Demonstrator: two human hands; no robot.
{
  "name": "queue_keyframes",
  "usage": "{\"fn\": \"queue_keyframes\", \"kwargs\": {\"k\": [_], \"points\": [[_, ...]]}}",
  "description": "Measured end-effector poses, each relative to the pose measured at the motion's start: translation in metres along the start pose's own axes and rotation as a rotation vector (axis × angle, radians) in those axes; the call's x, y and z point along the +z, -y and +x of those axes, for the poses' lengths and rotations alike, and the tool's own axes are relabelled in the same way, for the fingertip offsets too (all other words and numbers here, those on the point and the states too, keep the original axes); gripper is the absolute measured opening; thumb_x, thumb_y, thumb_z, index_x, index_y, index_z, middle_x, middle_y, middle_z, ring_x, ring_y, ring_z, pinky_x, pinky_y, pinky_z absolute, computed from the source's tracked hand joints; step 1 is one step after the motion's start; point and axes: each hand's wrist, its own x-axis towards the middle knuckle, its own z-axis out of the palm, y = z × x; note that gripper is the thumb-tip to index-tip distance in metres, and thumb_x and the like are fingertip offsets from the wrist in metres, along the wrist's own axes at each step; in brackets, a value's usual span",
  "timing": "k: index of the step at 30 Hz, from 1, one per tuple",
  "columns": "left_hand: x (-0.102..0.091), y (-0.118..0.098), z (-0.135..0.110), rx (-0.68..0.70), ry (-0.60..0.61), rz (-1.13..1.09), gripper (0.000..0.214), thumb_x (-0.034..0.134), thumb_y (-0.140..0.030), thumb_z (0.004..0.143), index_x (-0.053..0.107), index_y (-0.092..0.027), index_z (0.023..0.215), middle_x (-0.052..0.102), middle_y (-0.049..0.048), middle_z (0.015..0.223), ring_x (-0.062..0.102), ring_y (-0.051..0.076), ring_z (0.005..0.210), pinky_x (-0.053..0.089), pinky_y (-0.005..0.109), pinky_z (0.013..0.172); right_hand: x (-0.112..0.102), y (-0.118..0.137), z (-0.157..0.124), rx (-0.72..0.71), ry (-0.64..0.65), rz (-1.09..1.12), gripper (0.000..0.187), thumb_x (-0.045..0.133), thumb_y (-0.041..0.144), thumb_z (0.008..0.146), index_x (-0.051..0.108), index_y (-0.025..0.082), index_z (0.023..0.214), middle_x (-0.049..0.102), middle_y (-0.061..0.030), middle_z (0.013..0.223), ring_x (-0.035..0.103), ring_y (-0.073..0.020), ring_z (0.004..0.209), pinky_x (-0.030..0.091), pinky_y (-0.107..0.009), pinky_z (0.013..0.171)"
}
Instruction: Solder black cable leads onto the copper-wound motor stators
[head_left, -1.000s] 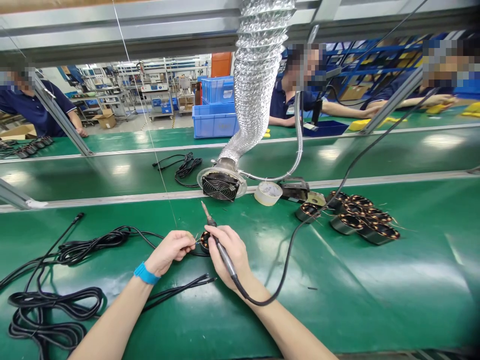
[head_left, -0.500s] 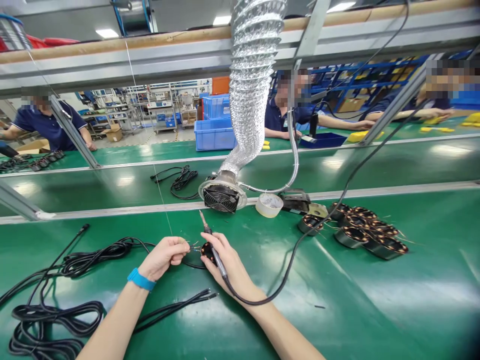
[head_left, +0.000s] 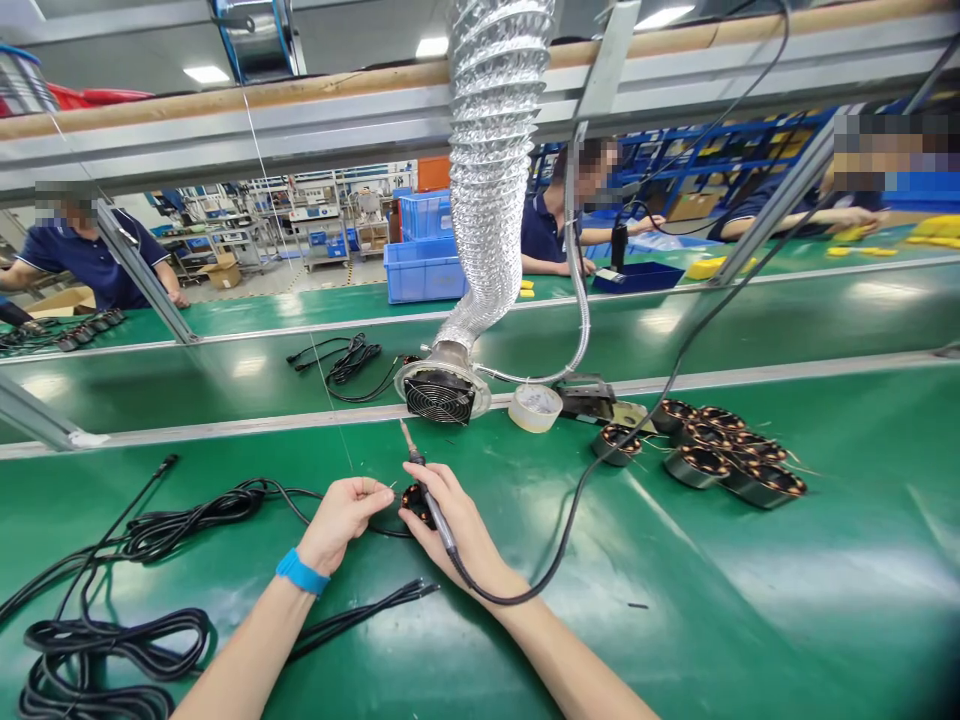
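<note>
A wound motor stator (head_left: pixel 413 504) touches the right hand (head_left: pixel 456 525), curled around a soldering iron (head_left: pixel 414 458).

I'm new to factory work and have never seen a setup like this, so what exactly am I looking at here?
This picture comes from a camera worn on a person's head, looking down at their own two hands over a green workbench. The right hand holds a pen-like soldering iron, its tip pointing away from the person. The left hand, with a blue wristband, is beside a small round copper-wound part and seems to pinch thin wires. Coiled black cables lie to the left, and more round copper-wound parts lie to the right. Ahead are a fan on a silver hose and a roll of tape. A co-worker is at a bench beyond.
</note>
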Motion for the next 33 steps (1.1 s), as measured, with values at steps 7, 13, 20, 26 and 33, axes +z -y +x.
{"fn": "queue_keyframes", "kwargs": {"k": [7, 13, 20, 26, 33], "points": [[-0.005, 0.002, 0.001, -0.001, 0.009, -0.052, 0.052, 0.081, -0.06, 0.061, 0.054, -0.016, 0.062, 0.035, -0.0099, 0.052, 0.017, 0.002, 0.043, 0.007, 0.023, 0.043, 0.012, -0.002, 0.003, -0.154, -0.044, 0.092, 0.053, 0.049, 0.006, 0.094, 0.045, 0.028, 0.141, 0.051, -0.009, 0.118, 0.063, -0.0165, 0.097, 0.055, -0.031, 0.09], [0.006, 0.007, 0.003, 0.042, -0.132, -0.042, 0.055, 0.082, -0.06, 0.057, 0.045, -0.019, 0.057, 0.027, -0.0118, 0.049, 0.015, 0.003, 0.043, 0.007, 0.024, 0.042, 0.018, -0.001, 0.002, -0.174, -0.072, 0.091, 0.05, 0.046, 0.005, 0.095, 0.047, 0.028, 0.14, 0.051, -0.0082, 0.115, 0.065, -0.0145, 0.09, 0.057, -0.029, 0.085], [0.004, 0.004, -0.001, -0.011, -0.027, -0.038, 0.059, 0.075, -0.069, 0.062, 0.061, -0.014, 0.076, 0.022, -0.0134, 0.049, 0.01, 0.004, 0.044, 0.003, 0.024, 0.043, 0.018, -0.001, 0.003, -0.192, -0.123, 0.071, 0.051, 0.049, 0.005, 0.093, 0.048, 0.028, 0.138, 0.052, -0.0085, 0.115, 0.066, -0.0164, 0.096, 0.057, -0.03, 0.087], [0.001, -0.003, -0.007, 0.035, 0.054, 0.113, 0.057, 0.067, -0.072, 0.071, 0.061, -0.015, 0.077, 0.029, -0.0105, 0.053, 0.015, 0.005, 0.046, 0.007, 0.023, 0.042, 0.016, -0.001, 0.005, -0.16, -0.146, 0.064, 0.054, 0.051, 0.005, 0.092, 0.047, 0.029, 0.14, 0.051, -0.0098, 0.121, 0.065, -0.0179, 0.102, 0.057, -0.031, 0.09], [-0.006, 0.001, -0.007, 0.075, 0.226, 0.137, 0.048, 0.072, -0.061, 0.077, 0.063, -0.014, 0.069, 0.046, -0.0044, 0.058, 0.026, 0.005, 0.048, 0.014, 0.02, 0.044, 0.027, -0.003, -0.002, -0.187, -0.133, -0.012, 0.044, 0.048, 0.009, 0.092, 0.055, 0.025, 0.132, 0.056, -0.0079, 0.112, 0.066, -0.0137, 0.087, 0.056, -0.024, 0.078]]}}
